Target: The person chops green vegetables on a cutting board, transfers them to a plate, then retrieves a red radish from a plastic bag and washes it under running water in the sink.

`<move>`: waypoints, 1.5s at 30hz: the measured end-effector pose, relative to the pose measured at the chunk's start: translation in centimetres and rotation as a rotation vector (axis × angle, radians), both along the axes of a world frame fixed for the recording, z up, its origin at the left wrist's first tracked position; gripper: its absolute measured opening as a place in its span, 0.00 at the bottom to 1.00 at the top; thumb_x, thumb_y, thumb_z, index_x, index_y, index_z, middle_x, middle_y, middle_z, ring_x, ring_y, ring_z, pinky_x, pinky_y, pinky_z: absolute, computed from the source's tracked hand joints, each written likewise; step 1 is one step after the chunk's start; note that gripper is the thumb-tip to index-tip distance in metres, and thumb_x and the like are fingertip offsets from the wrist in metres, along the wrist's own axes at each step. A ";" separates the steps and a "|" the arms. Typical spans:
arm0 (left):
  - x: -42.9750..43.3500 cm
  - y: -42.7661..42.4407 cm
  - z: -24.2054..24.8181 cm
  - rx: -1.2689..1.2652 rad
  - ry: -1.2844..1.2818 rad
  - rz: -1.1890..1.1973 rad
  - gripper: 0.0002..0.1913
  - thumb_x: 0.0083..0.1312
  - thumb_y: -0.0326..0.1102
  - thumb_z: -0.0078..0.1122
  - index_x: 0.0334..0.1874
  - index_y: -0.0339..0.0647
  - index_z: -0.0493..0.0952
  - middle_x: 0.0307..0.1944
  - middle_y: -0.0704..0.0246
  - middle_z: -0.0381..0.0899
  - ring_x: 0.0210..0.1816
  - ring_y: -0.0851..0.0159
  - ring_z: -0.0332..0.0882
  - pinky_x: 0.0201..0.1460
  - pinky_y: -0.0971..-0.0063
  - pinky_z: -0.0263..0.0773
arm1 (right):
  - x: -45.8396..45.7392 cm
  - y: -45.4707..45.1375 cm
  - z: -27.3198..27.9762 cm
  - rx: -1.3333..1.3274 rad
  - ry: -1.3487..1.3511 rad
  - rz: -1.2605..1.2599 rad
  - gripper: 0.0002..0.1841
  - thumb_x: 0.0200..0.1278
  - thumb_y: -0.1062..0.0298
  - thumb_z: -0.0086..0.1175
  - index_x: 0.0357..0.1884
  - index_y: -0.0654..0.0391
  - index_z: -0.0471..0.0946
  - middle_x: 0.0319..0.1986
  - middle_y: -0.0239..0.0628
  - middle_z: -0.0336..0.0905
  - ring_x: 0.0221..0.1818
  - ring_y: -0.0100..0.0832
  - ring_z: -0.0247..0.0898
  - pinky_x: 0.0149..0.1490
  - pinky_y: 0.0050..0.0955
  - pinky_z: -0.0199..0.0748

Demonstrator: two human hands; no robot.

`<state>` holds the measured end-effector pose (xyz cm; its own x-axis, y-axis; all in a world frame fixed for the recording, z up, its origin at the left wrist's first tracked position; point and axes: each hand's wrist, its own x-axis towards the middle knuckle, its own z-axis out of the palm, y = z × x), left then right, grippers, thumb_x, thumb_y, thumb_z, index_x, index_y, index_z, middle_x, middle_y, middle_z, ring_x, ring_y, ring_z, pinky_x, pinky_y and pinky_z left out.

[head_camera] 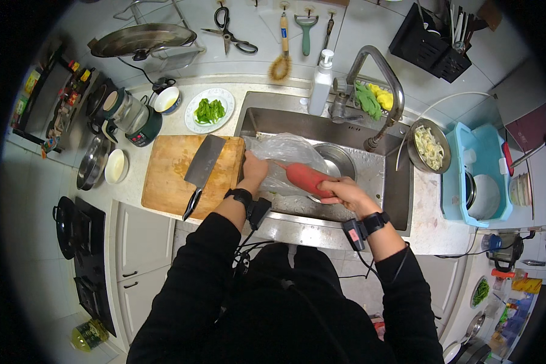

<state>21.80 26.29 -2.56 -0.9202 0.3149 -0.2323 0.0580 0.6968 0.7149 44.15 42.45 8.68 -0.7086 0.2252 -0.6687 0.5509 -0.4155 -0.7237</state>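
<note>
Over the steel sink (375, 182), my right hand (343, 192) grips a red root vegetable (305, 178), which looks like a carrot or radish, by its thick end; its thin tip points left. My left hand (255, 169) holds the edge of a clear plastic bag (286, 152) at the sink's left side. The bag spreads under and behind the vegetable and partly covers a round metal bowl (341, 159) in the sink. A cleaver (205, 159) lies on the wooden cutting board (164, 182), left of my left hand.
Behind the board stand a plate of green vegetables (209, 110) and a small bowl (167, 100). A pump bottle (321, 86) and the faucet (382, 59) rise behind the sink. To the right are a bowl of pale shredded food (428, 146) and a blue dish rack (452, 182).
</note>
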 end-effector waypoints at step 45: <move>-2.7 4.3 1.7 0.715 -0.467 0.254 0.18 0.64 0.29 0.52 0.55 0.33 0.67 0.47 0.62 0.74 0.46 0.63 0.73 0.47 0.67 0.70 | 1.9 7.7 -17.3 0.805 -0.424 0.695 0.39 0.60 0.53 0.53 0.69 0.58 0.51 0.54 0.52 0.71 0.58 0.45 0.68 0.60 0.47 0.61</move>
